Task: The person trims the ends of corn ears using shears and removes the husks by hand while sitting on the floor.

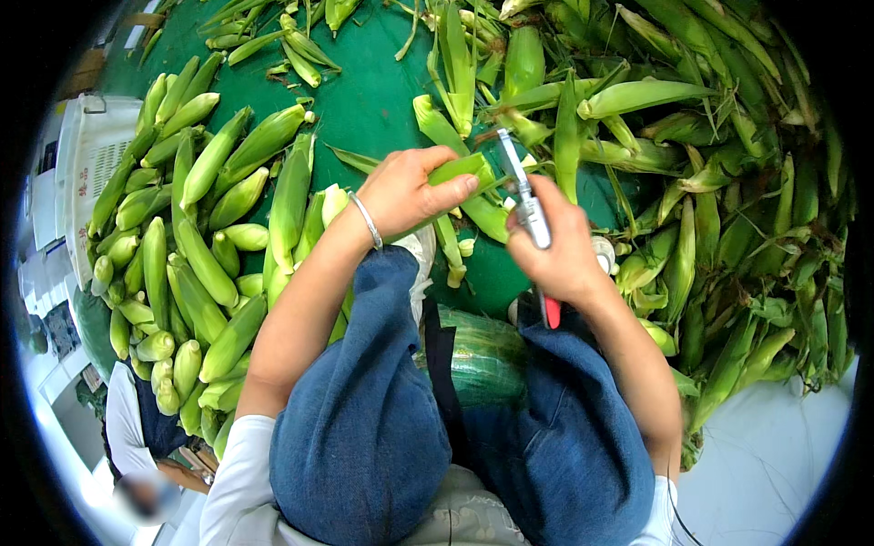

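Observation:
My left hand [410,188], with a silvery bangle at the wrist, holds a green-husked ear of corn [471,170] above the green floor, its end pointing right. My right hand [556,239] is closed around pruning shears [529,198] with metal jaws and a red handle end. The shears point up, just right of the held ear, apart from it as far as I can tell. Another husked ear [437,126] lies behind the held one. Part of the left hand's grip is hidden under the fingers.
Husked ears [205,266] are heaped at left; a larger pile of ears and loose husks [710,170] fills the right. A white crate [106,150] stands at far left, and another person [140,416] is at lower left. Between my knees is a green-wrapped seat or bundle [478,355].

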Motion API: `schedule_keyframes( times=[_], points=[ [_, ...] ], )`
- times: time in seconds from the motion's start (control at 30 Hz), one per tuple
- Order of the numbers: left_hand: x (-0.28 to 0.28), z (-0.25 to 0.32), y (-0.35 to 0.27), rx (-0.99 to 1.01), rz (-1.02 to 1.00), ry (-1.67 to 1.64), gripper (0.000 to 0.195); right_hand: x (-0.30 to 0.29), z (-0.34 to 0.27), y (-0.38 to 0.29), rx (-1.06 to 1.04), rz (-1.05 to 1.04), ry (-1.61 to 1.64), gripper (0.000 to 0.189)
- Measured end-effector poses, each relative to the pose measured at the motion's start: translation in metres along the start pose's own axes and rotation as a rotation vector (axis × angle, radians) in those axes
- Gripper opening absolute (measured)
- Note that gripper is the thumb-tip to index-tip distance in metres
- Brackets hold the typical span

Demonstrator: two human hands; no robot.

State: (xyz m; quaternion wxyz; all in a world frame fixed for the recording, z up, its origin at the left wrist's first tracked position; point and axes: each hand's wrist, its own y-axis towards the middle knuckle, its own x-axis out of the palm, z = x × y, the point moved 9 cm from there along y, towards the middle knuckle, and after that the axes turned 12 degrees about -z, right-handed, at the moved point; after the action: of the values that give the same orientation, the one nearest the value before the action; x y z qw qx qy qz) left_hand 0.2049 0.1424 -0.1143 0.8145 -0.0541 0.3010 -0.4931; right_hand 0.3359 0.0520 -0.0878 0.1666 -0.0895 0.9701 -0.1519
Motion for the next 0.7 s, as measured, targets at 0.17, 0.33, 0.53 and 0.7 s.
schedule_keyframes(
  times=[0.17,0.33,0.53,0.7],
  points=[
    [0.003,-0.017,-0.001,0.013,-0.001,-1.034,0.042,-0.011,0.025,-0.002,0.047,0.043,0.293,0.056],
    [-0.023,0.038,-0.004,0.323,0.209,-0.264,0.04,0.015,0.022,0.006,-0.015,-0.094,0.206,0.083],
    [-0.003,0.02,-0.023,-0.16,-0.047,-0.732,0.045,-0.003,0.017,-0.013,-0.169,0.166,-0.335,0.083],
    [0.007,0.04,-0.022,-0.042,0.065,-0.92,0.038,-0.008,0.024,-0.015,-0.023,0.17,-0.098,0.081]
  ],
)
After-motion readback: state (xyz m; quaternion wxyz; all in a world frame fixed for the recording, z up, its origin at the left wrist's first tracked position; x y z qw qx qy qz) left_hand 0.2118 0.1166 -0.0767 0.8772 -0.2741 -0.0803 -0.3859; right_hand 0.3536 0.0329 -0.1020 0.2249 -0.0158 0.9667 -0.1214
